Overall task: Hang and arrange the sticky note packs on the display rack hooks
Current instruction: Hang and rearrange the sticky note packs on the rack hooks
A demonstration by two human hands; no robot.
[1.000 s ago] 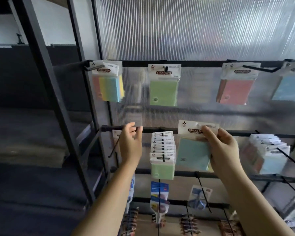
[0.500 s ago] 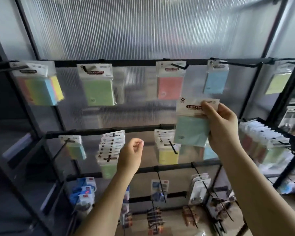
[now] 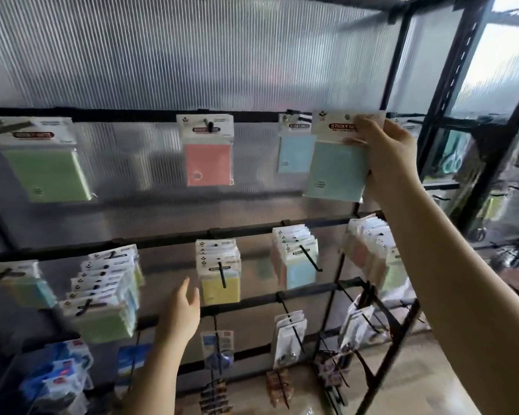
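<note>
Ribbed translucent panelling (image 3: pixel 192 55) filling the whole upper frame, black display rack (image 3: pixel 150 113) running across it in three tiers. Along the top bar, left to right: green pack (image 3: pixel 47 172), pink pack (image 3: pixel 208 163), blue hanging pack (image 3: pixel 294 154) at upper right of centre. Middle tier crowded, a green stack (image 3: pixel 102 295) at lower left, a yellow stack (image 3: pixel 221 274) at centre, more stacks to the right. Assorted blurred goods on the bottom tier, too smeared to name.

Now the action, upper right: right hand (image 3: pixel 393 157) raised high, fingers and thumb pinching the header card of a pale blue sticky note pack (image 3: pixel 336 169). Pack upright, long axis vertical, tilted a touch, header level with the top bar. Sitting just right of and partly overlapping the blue hanging pack, so matching colour, matching hook, by the look of it. Hook (image 3: pixel 300 118) up and to the left of the pinching fingers; hang hole showing near the header's top edge, left of the fingertips. Needs a short shift left and then a push towards the panel, most likely.

Left hand (image 3: pixel 180 313) low at centre, fingers loose and spread, holding nothing, near the yellow stack but not touching it. Well away from the top bar, so clearly the right hand's job.
</note>
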